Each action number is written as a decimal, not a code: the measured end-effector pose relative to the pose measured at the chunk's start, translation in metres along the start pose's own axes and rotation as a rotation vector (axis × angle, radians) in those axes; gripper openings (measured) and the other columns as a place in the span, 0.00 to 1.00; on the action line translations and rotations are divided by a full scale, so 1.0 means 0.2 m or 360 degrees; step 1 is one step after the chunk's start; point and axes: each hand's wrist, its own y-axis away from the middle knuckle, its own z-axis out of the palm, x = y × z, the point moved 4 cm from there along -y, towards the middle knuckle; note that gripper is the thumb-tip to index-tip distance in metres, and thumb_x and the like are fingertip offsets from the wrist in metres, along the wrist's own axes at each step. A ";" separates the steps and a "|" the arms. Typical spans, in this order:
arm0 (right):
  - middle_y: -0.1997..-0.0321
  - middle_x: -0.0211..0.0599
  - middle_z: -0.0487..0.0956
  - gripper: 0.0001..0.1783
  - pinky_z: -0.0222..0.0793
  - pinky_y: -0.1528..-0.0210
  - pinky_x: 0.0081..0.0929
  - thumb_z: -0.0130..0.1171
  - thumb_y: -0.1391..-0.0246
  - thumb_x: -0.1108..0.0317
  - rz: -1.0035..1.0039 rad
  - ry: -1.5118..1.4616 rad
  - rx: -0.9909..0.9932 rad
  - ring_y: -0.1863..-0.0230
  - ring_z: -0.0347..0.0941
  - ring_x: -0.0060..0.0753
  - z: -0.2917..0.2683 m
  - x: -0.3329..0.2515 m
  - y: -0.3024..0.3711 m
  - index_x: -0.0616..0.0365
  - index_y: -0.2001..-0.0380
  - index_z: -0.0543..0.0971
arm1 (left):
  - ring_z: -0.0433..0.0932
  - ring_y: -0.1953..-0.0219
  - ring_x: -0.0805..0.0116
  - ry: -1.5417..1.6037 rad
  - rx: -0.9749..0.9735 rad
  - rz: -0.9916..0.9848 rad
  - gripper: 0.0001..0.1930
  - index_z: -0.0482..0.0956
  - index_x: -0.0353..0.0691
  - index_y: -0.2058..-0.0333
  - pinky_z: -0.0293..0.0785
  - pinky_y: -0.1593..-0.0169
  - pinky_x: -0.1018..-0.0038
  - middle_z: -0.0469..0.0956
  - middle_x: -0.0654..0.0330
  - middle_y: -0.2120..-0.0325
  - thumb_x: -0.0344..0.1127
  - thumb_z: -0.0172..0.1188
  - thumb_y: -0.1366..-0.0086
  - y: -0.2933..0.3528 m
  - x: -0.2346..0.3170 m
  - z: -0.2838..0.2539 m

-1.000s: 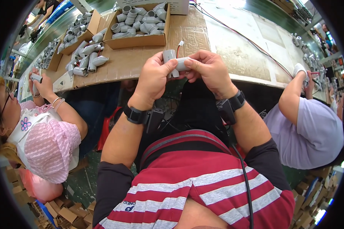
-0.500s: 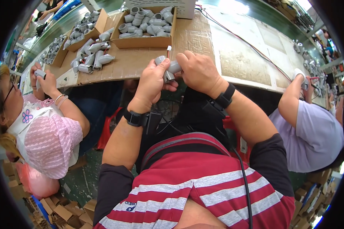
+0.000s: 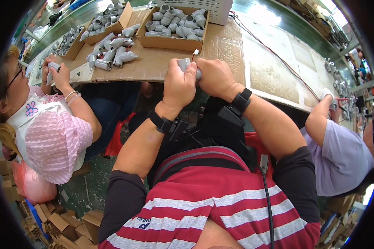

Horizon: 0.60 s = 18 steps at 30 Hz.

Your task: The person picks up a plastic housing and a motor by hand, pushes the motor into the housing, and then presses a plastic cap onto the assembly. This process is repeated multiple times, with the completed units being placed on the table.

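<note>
Just in front of the table edge, my left hand (image 3: 179, 85) grips a grey plastic housing (image 3: 184, 64), its thumb pressed along the side. My right hand (image 3: 218, 78) is curled closed against the same part from the right, fingers hiding most of that end. Whether it holds a second grey piece cannot be seen. A small white connector (image 3: 196, 52) on a red wire sticks up between the two hands. Beyond them, several grey housings (image 3: 114, 52) with wires lie in a pile on the cardboard-covered table (image 3: 153, 68).
An open carton (image 3: 170, 42) of grey elbow-shaped parts stands behind the pile. Left of it are two more cartons of grey parts, the nearer one (image 3: 108, 28) tilted. A cable (image 3: 278, 54) runs across the table at right. Co-workers sit on both sides; the left one holds a grey part (image 3: 53, 68).
My hands have drawn together and my right fingers now cover the grey piece that showed between them. My left wrist has turned. The view has shifted slightly, moving the table items right and down.
</note>
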 end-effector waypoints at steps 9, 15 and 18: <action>0.67 0.52 0.83 0.13 0.73 0.57 0.52 0.68 0.53 0.64 0.0085 -0.0275 -0.0044 0.59 0.79 0.61 0.07 -0.14 -0.08 0.56 0.65 0.79 | 0.82 0.62 0.57 0.0646 -0.0165 -0.0221 0.25 0.69 0.33 0.44 0.77 0.58 0.64 0.81 0.51 0.60 0.41 0.66 0.32 0.07 -0.06 -0.32; 0.67 0.53 0.83 0.14 0.73 0.57 0.52 0.68 0.54 0.64 -0.0119 -0.0239 -0.0129 0.58 0.79 0.62 0.10 -0.16 -0.22 0.56 0.64 0.79 | 0.79 0.50 0.55 -0.0074 -0.0029 0.0356 0.38 0.68 0.33 0.39 0.77 0.50 0.66 0.78 0.50 0.53 0.39 0.76 0.44 0.09 0.00 -0.52; 0.64 0.52 0.82 0.15 0.74 0.56 0.50 0.66 0.53 0.67 -0.0181 -0.0257 -0.0187 0.59 0.79 0.60 0.07 -0.20 -0.28 0.57 0.61 0.79 | 0.76 0.47 0.50 -0.0197 -0.0123 0.0305 0.41 0.68 0.34 0.39 0.75 0.46 0.63 0.74 0.48 0.47 0.39 0.78 0.49 0.00 0.02 -0.50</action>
